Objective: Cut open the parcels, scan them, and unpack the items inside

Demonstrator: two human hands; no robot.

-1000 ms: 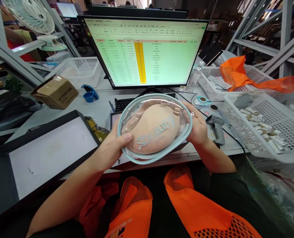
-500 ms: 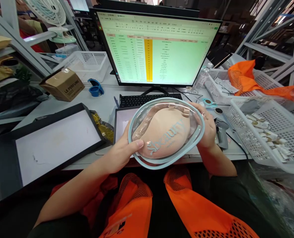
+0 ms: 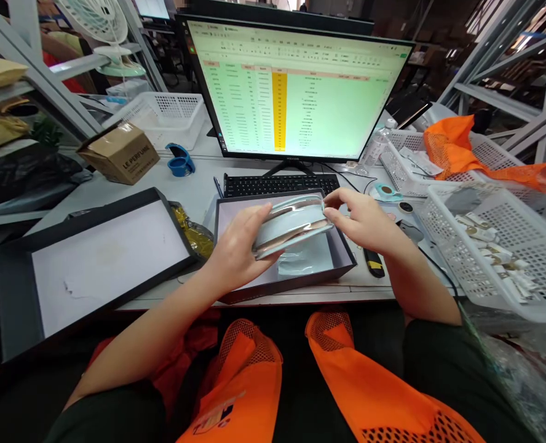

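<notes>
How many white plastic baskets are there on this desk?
3. The rear left basket stands beside the monitor; the rear right basket holds orange cloth; the front right basket holds small packets. More may be hidden.

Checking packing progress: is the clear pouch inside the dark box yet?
Not yet: left hand and right hand hold the pouch nearly flat over the open box, apparently above its floor.

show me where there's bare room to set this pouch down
Bare: the white floor of the big dark tray, left of the left hand on the pouch, and the desk strip between cardboard box, blue dispenser and keyboard. Crowded: from the right hand to the white baskets.
</notes>
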